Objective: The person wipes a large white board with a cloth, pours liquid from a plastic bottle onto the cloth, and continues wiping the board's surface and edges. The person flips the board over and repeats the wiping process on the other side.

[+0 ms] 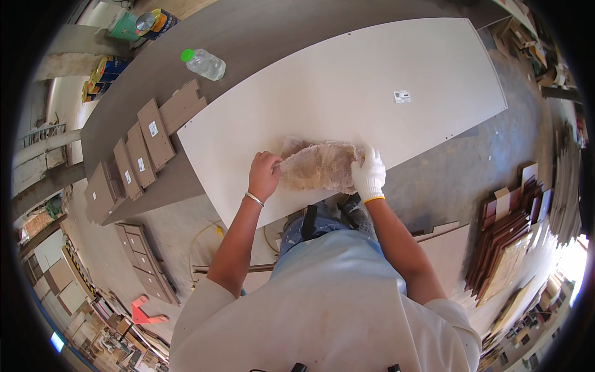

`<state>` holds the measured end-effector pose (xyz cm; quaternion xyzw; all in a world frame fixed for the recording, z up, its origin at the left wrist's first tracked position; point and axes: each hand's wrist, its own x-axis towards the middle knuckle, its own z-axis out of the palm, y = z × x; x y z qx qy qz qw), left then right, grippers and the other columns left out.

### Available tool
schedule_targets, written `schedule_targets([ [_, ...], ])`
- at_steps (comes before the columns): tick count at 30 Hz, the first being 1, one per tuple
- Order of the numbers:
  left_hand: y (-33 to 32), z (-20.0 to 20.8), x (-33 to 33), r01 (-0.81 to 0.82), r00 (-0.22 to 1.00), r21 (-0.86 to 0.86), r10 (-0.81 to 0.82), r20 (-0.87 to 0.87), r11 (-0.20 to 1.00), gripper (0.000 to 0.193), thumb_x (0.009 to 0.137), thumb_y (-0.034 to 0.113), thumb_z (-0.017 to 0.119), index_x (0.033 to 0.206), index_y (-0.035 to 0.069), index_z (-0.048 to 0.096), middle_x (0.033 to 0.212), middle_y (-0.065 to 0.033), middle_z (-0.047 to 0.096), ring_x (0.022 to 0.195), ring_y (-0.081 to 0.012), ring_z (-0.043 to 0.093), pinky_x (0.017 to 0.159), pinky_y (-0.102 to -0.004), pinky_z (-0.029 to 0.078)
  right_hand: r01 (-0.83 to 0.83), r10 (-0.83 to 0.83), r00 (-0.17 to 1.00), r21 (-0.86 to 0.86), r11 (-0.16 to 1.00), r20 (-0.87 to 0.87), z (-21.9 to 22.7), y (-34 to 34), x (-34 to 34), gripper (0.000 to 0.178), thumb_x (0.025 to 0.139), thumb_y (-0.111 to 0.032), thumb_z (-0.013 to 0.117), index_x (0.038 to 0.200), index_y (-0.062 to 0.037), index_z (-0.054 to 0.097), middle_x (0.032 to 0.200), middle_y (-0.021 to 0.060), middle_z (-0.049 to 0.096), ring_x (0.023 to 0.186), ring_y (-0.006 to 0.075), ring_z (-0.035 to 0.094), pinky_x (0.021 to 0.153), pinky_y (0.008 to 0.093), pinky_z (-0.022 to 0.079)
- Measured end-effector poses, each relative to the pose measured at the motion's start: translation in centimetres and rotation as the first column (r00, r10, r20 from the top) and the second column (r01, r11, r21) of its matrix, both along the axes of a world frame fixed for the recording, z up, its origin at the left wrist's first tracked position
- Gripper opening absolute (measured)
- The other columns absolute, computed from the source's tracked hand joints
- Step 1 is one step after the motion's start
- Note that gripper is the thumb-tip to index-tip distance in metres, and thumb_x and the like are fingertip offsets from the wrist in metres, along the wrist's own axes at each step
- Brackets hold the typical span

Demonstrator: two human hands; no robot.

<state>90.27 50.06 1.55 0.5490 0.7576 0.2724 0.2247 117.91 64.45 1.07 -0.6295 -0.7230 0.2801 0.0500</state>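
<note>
A stained, brownish-pink rag (319, 166) is stretched between my two hands, over the near edge of a large pale board (347, 80). My left hand (265, 172), bare with a silver bangle at the wrist, is closed on the rag's left end. At the other end, my right hand (370, 173) grips the cloth in a white knitted glove with a yellow cuff. Part of the rag looks folded over at the back. A small white label (402, 97) is stuck on the board, right of the middle.
The board lies partly on a grey-brown table (248, 37). A transparent bottle with a green cap (205, 64) and several labelled brown panels (156, 133) are on the table. Paint cans (156, 23) stand at the far left. Stacked dark red panels (502, 239) lean at the right.
</note>
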Motion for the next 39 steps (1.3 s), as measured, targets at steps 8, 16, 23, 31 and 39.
schedule_targets([
  [8, -0.7, 0.8, -0.2, 0.21, 0.969, 0.003, -0.208, 0.134, 0.978, 0.021, 0.071, -0.008, 0.065, 0.088, 0.005, 0.062, 0.108, -0.0121, 0.067, 0.105, -0.0338, 0.059, 0.09, -0.0408, 0.052, -0.26, 0.26, 0.955, -0.021, 0.965, 0.145, -2.3, 2.7, -2.3, 0.023, 0.082, -0.019, 0.072, 0.104, -0.0126, 0.068, 0.107, 0.0144, 0.067, 0.101, 0.0358, 0.066, 0.085, 0.048, 0.054],
  [16, 0.7, 1.8, -0.3, 0.127, 0.967, 0.025, -0.118, -0.226, 0.992, 0.021, 0.069, -0.002, 0.066, 0.089, 0.006, 0.065, 0.129, -0.0144, 0.061, 0.124, -0.038, 0.053, 0.104, -0.0492, 0.045, -0.263, 0.258, 0.948, -0.002, 0.965, -0.185, -1.3, 1.0, -0.9, 0.012, 0.076, -0.012, 0.069, 0.086, -0.0079, 0.063, 0.119, 0.0174, 0.067, 0.113, 0.0396, 0.063, 0.097, 0.0496, 0.051],
  [23, 0.8, 0.4, -2.1, 0.522, 0.846, -0.267, -0.531, 0.041, 0.811, 0.014, 0.075, 0.001, 0.062, 0.088, 0.007, 0.061, 0.111, -0.0118, 0.068, 0.113, -0.029, 0.063, 0.108, -0.0494, 0.042, -0.401, 0.352, 0.84, -0.035, 0.915, -0.413, -2.0, -0.2, 0.8, 0.012, 0.071, -0.005, 0.067, 0.077, -0.0025, 0.056, 0.151, 0.0252, 0.053, 0.148, 0.0505, 0.033, 0.124, 0.0538, 0.024],
  [31, 1.3, 2.3, -3.1, 0.491, 0.807, -0.602, -0.589, 0.042, 0.63, 0.015, 0.077, 0.007, 0.06, 0.087, 0.01, 0.072, 0.152, -0.0196, 0.046, 0.151, -0.0477, 0.027, 0.116, -0.0763, 0.015, -0.459, 0.313, 0.821, -0.226, 0.859, -0.477, -1.6, 0.9, 1.9, 0.015, 0.069, -0.002, 0.068, 0.068, -0.0017, 0.053, 0.161, 0.0128, 0.046, 0.157, 0.0479, 0.015, 0.127, 0.0564, 0.013],
  [39, 1.1, -0.3, -5.9, 0.427, 0.903, -0.517, -0.376, 0.207, 0.742, 0.009, 0.073, 0.003, 0.064, 0.08, 0.008, 0.066, 0.127, -0.0115, 0.063, 0.13, -0.0381, 0.051, 0.11, -0.0521, 0.041, -0.532, 0.474, 0.823, -0.131, 0.837, -0.312, -0.4, 1.0, 0.7, 0.007, 0.07, -0.004, 0.069, 0.072, -0.0055, 0.063, 0.156, 0.0136, 0.05, 0.155, 0.0465, 0.02, 0.126, 0.0609, 0.015],
])
